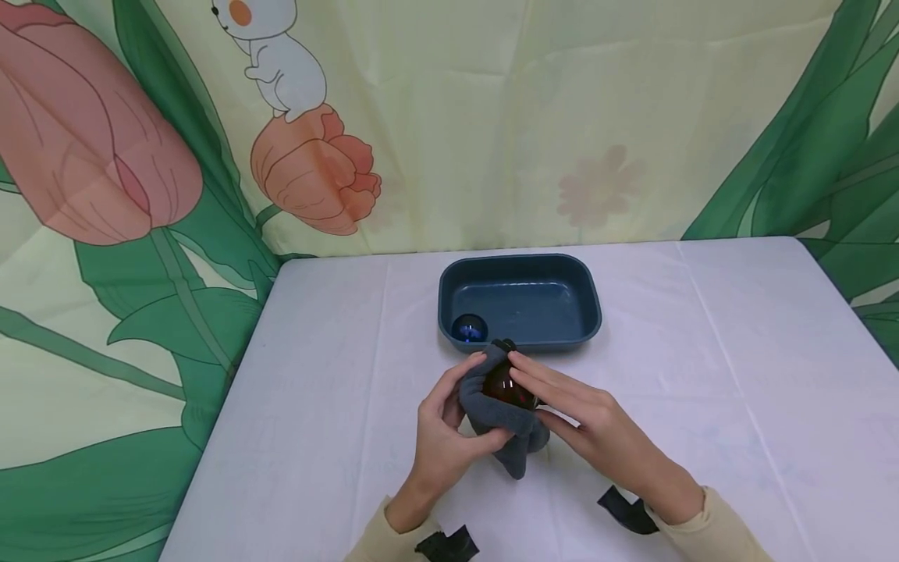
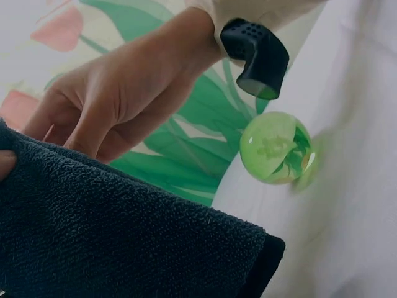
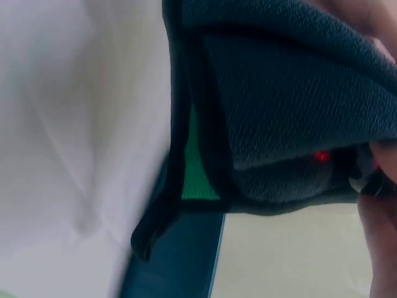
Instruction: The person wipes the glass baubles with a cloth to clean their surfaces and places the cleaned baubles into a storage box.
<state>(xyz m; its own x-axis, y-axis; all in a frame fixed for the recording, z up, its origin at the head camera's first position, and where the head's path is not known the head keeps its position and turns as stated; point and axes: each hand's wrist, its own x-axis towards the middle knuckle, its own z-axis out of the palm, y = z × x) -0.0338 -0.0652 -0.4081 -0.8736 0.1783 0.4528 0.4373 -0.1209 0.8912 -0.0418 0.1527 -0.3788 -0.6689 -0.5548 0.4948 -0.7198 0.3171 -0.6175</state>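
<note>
A dark grey-blue towelling cloth (image 1: 516, 425) with black edging is bunched around a glossy, dark red-brown glass ball (image 1: 502, 384), just in front of the tray. My left hand (image 1: 445, 449) grips the cloth from the left, thumb in front and fingers behind. From the right, my right hand (image 1: 597, 421) holds the ball, its fingers over the top and the thumb lower down by the cloth. In the right wrist view, folds of cloth (image 3: 298, 93) cover most of the ball, leaving a shiny bit beside the fingertips.
A dark blue rectangular tray (image 1: 541, 300) stands behind the hands, with a blue glass ball (image 1: 469, 328) in its front left corner. In the left wrist view, a clear green ball (image 2: 273, 148) lies on the white tablecloth (image 1: 316, 406). A floral curtain (image 1: 463, 140) hangs behind.
</note>
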